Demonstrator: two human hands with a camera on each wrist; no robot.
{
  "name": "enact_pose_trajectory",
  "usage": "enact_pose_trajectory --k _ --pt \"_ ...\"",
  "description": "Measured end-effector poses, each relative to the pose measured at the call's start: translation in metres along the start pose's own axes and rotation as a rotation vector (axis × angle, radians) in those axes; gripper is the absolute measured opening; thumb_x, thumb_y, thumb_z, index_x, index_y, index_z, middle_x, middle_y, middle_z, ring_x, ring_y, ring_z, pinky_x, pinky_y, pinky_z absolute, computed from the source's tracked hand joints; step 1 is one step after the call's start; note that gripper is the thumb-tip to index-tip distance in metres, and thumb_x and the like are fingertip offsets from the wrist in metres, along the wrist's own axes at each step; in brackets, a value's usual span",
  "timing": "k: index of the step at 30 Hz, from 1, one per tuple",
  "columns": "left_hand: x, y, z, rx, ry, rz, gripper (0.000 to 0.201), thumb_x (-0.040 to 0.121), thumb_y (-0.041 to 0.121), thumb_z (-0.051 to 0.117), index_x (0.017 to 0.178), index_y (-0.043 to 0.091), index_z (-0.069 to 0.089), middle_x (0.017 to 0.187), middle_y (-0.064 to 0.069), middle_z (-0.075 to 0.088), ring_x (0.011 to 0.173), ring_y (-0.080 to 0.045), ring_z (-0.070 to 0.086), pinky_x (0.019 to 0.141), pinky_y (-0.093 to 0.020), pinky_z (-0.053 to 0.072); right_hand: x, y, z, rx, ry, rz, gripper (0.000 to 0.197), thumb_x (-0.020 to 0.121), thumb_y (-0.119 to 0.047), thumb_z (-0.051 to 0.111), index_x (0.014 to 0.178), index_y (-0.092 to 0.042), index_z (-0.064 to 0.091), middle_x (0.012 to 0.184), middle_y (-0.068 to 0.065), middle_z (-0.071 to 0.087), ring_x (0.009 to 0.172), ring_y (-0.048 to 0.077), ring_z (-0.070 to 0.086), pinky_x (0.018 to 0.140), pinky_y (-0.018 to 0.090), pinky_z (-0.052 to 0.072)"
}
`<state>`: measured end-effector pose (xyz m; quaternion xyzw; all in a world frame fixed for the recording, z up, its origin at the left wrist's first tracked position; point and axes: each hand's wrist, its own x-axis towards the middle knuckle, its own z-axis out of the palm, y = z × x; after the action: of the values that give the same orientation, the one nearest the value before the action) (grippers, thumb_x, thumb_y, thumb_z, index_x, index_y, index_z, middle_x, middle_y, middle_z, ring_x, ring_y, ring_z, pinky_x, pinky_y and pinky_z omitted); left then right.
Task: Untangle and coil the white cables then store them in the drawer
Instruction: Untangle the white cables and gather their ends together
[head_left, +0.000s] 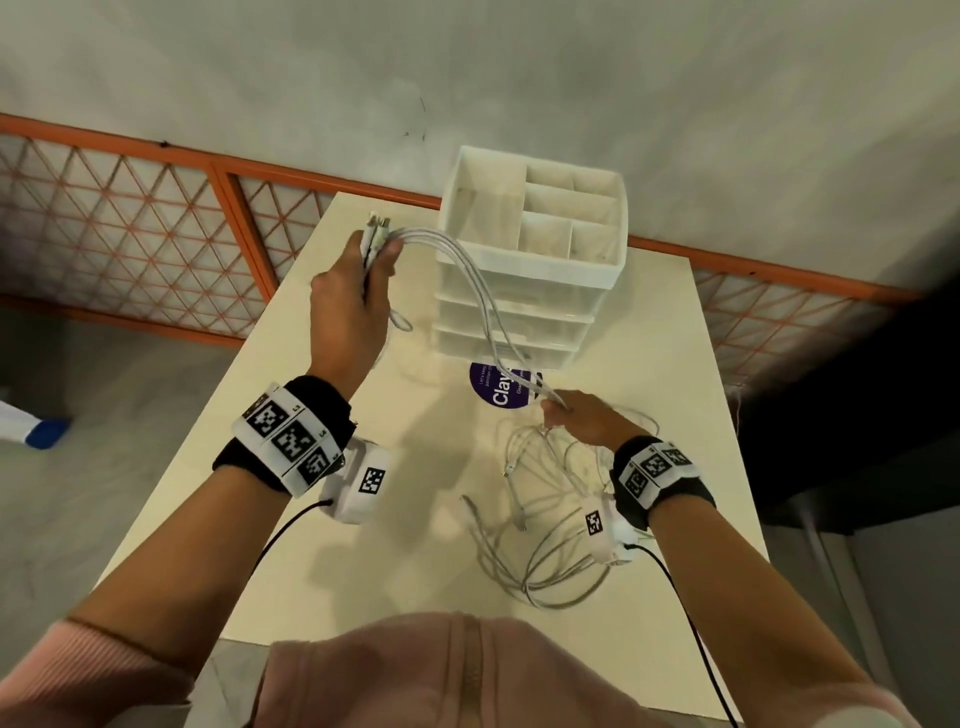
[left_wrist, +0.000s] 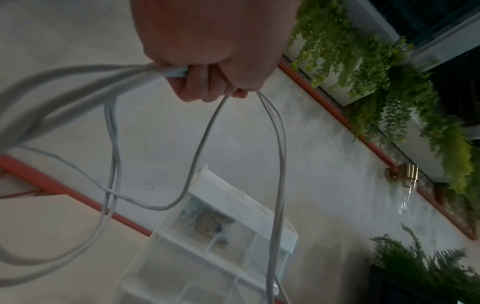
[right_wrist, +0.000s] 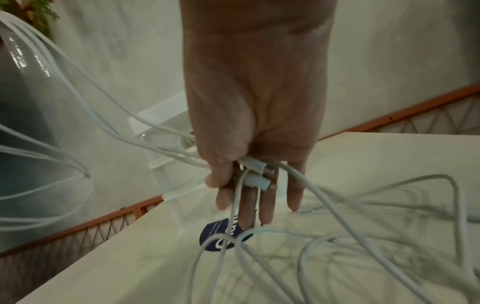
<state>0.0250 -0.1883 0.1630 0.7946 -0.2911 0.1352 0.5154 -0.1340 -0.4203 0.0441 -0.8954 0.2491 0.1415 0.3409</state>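
Several white cables (head_left: 470, 283) arc from my raised left hand (head_left: 358, 291) down to my right hand (head_left: 576, 415). The left hand grips a bunch of cable ends (left_wrist: 171, 71), plugs sticking out above the fist, left of the drawer unit (head_left: 524, 291). The right hand, low over the table (head_left: 363, 545), pinches the same strands between thumb and fingers (right_wrist: 255, 205), with two plug ends (right_wrist: 255, 179) held there. A loose tangle of cables (head_left: 550, 535) lies on the table under the right wrist. The unit's drawers look closed.
The white drawer unit has an open divided tray (head_left: 545, 208) on top and stands at the table's far edge. A purple round sticker (head_left: 501, 387) sits on the table in front of it. An orange railing (head_left: 234, 208) runs behind. Planters (left_wrist: 389, 82) line the wall.
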Motion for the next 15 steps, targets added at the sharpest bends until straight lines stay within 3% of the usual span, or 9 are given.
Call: enact_pose_trajectory --k 3,5,8,11,13,15 --pt "-0.008 -0.014 0.000 0.077 -0.060 0.019 0.038 0.098 0.035 0.039 0.099 0.000 0.054 0.069 -0.011 0.059 0.057 -0.029 0.053 0.053 -0.037 0.040 -0.002 -0.014 -0.012 0.061 0.229 -0.072 0.025 0.100 -0.024 0.041 0.088 -0.008 0.056 0.087 0.013 0.064 0.077 0.027 0.059 0.071 0.030 0.041" --pt "-0.013 -0.024 -0.002 0.177 -0.089 0.009 0.038 0.098 0.037 0.039 0.098 0.001 0.053 0.064 -0.014 0.058 0.056 -0.034 0.052 0.048 -0.037 0.034 0.002 -0.027 -0.023 0.072 0.279 -0.107 0.023 0.097 -0.027 0.048 0.084 -0.009 0.055 0.080 0.009 0.060 0.063 0.020 0.054 0.064 0.033 0.044" --pt "-0.023 -0.037 -0.008 0.327 -0.090 -0.045 0.040 0.097 0.040 0.039 0.094 0.002 0.051 0.061 -0.016 0.054 0.054 -0.037 0.051 0.048 -0.032 0.028 0.014 -0.048 -0.027 0.000 0.148 -0.096 0.028 0.092 -0.030 0.057 0.095 -0.003 0.062 0.083 0.005 0.058 0.069 0.016 0.052 0.056 0.022 0.037" --pt "-0.031 -0.046 -0.016 0.395 -0.060 -0.100 0.042 0.097 0.042 0.039 0.090 0.002 0.049 0.069 -0.027 0.059 0.060 -0.044 0.055 0.049 -0.038 0.035 0.016 -0.072 -0.013 0.214 0.043 -0.075 0.036 0.094 -0.033 0.053 0.112 -0.002 0.058 0.091 0.008 0.058 0.068 0.018 0.055 0.056 0.020 0.040" --pt "-0.033 -0.050 -0.021 0.422 -0.037 -0.150 0.043 0.097 0.042 0.039 0.093 0.001 0.050 0.074 -0.029 0.061 0.064 -0.045 0.057 0.052 -0.040 0.036 0.017 -0.081 -0.001 0.462 -0.078 -0.036 0.045 0.098 -0.037 0.044 0.125 -0.001 0.049 0.103 0.012 0.057 0.078 0.019 0.060 0.065 0.022 0.048" --pt "-0.036 -0.052 -0.024 0.472 -0.015 -0.205 0.045 0.097 0.043 0.039 0.098 0.000 0.051 0.080 -0.031 0.063 0.069 -0.046 0.059 0.055 -0.041 0.037 0.021 -0.079 0.012 0.478 -0.147 0.011 0.052 0.099 -0.043 0.034 0.136 -0.007 0.042 0.125 0.012 0.055 0.108 0.024 0.060 0.089 0.033 0.050"
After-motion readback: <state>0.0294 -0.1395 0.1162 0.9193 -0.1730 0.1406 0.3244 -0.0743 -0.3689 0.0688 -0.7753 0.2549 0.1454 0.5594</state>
